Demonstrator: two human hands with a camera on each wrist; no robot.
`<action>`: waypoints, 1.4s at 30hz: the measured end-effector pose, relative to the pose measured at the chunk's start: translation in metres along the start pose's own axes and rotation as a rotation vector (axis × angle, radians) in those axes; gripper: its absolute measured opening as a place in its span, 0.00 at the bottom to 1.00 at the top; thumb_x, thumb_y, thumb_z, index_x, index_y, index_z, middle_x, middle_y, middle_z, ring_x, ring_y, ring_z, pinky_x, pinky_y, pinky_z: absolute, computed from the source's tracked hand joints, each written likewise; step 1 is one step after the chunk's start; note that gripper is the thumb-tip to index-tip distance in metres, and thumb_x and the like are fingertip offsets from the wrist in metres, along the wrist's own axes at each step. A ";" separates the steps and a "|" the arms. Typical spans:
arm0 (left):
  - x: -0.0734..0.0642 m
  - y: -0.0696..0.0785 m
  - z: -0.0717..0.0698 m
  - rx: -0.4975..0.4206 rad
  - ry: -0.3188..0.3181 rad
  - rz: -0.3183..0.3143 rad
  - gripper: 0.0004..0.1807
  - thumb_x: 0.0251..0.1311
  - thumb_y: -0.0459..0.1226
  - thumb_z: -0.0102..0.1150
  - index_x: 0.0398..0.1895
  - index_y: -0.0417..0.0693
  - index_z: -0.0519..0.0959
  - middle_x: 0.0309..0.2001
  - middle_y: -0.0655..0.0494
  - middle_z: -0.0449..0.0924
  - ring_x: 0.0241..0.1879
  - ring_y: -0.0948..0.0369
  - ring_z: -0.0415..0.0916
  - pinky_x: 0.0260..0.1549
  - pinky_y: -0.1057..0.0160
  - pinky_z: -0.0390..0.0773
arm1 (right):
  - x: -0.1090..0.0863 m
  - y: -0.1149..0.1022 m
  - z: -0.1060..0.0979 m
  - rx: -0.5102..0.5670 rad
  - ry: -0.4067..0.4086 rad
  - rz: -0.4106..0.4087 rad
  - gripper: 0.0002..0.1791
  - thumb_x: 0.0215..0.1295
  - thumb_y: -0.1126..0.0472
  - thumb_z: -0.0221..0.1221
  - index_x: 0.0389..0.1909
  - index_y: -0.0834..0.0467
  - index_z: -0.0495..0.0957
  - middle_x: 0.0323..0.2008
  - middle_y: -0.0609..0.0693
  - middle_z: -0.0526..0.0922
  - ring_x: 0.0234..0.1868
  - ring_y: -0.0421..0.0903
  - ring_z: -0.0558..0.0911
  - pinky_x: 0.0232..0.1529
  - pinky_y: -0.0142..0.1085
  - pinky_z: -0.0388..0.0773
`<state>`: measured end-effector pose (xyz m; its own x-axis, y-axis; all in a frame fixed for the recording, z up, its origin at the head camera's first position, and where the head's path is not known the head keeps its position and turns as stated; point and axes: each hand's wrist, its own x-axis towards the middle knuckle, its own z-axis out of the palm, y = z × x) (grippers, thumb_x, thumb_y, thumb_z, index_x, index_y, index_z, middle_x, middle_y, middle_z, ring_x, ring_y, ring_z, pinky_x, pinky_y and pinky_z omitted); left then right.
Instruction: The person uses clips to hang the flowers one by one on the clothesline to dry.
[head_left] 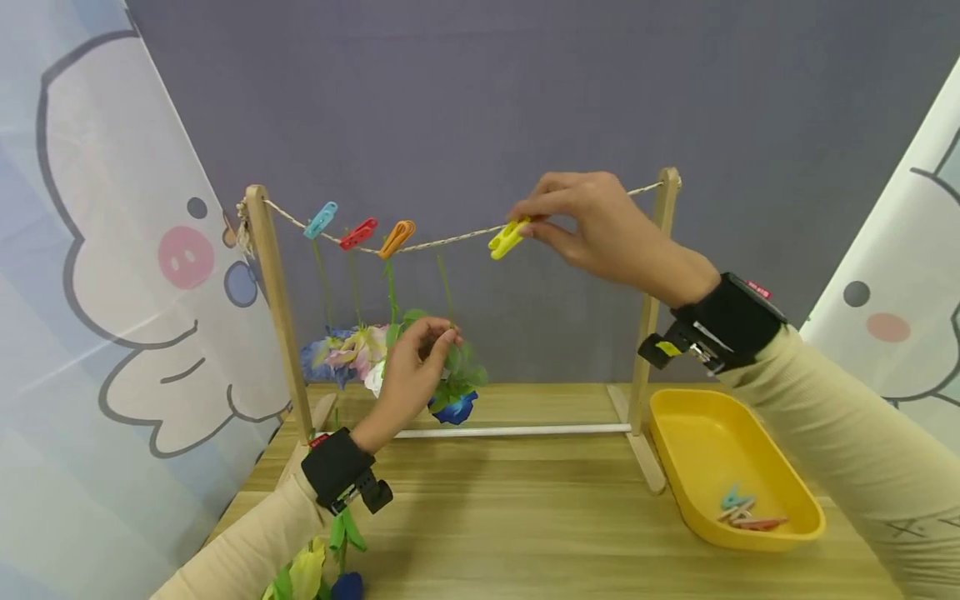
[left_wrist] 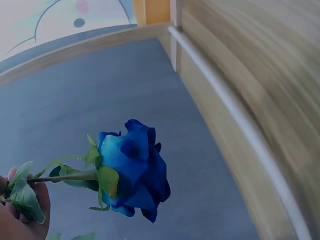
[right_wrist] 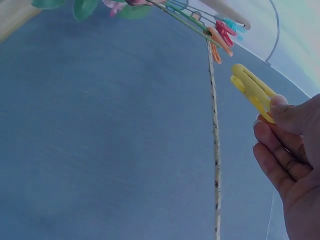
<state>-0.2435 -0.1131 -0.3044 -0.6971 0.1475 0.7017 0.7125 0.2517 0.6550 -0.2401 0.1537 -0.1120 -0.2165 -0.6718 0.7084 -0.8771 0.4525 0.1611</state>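
My left hand (head_left: 416,358) pinches the stem of a blue rose (left_wrist: 135,172), which hangs bloom down, its stem top close to the rope (head_left: 461,237). In the left wrist view, green leaves lie against the fingers. My right hand (head_left: 592,225) pinches a yellow clothespin (head_left: 508,238) between thumb and fingers, beside the rope; in the right wrist view the clothespin (right_wrist: 250,90) is apart from it. Left of the blue rose, a light blue clothespin (head_left: 321,220), a red clothespin (head_left: 358,234) and an orange clothespin (head_left: 397,239) sit on the rope, with flowers hanging upside down below them.
A wooden frame with a left post (head_left: 273,308) and right post (head_left: 664,217) carries the rope, and a white rod (head_left: 517,431) joins its base. At right stands a yellow tray (head_left: 690,417) with several clothespins (head_left: 742,510). More flowers (head_left: 307,571) lie at the front left.
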 end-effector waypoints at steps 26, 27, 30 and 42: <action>0.029 0.014 -0.003 -0.012 -0.005 -0.083 0.09 0.78 0.29 0.49 0.51 0.33 0.78 0.44 0.33 0.84 0.42 0.42 0.82 0.30 0.69 0.67 | 0.083 0.019 0.043 0.156 -0.282 0.254 0.07 0.71 0.61 0.66 0.45 0.56 0.90 0.38 0.48 0.90 0.33 0.39 0.83 0.38 0.34 0.79; 0.031 0.009 -0.003 -0.021 -0.009 -0.085 0.10 0.79 0.30 0.49 0.51 0.34 0.78 0.45 0.34 0.84 0.42 0.43 0.82 0.30 0.69 0.68 | 0.083 0.020 0.043 0.154 -0.292 0.258 0.07 0.71 0.61 0.66 0.45 0.56 0.90 0.38 0.48 0.90 0.33 0.39 0.84 0.38 0.34 0.79; 0.033 0.004 -0.003 -0.033 -0.017 -0.098 0.10 0.79 0.34 0.50 0.52 0.37 0.79 0.46 0.37 0.84 0.44 0.46 0.82 0.31 0.69 0.70 | 0.083 0.021 0.043 0.165 -0.334 0.271 0.09 0.71 0.60 0.66 0.47 0.56 0.90 0.39 0.49 0.90 0.35 0.41 0.85 0.40 0.34 0.80; 0.025 0.008 -0.014 0.162 0.009 -0.015 0.14 0.75 0.34 0.58 0.60 0.41 0.78 0.50 0.48 0.85 0.46 0.55 0.83 0.39 0.59 0.76 | 0.076 0.020 0.047 0.221 -0.386 0.304 0.14 0.74 0.58 0.63 0.54 0.58 0.87 0.48 0.50 0.88 0.45 0.42 0.86 0.50 0.36 0.82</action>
<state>-0.2542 -0.1207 -0.2782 -0.7060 0.1341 0.6954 0.6796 0.4045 0.6120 -0.2945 0.0839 -0.0876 -0.5797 -0.7157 0.3896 -0.8109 0.5536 -0.1898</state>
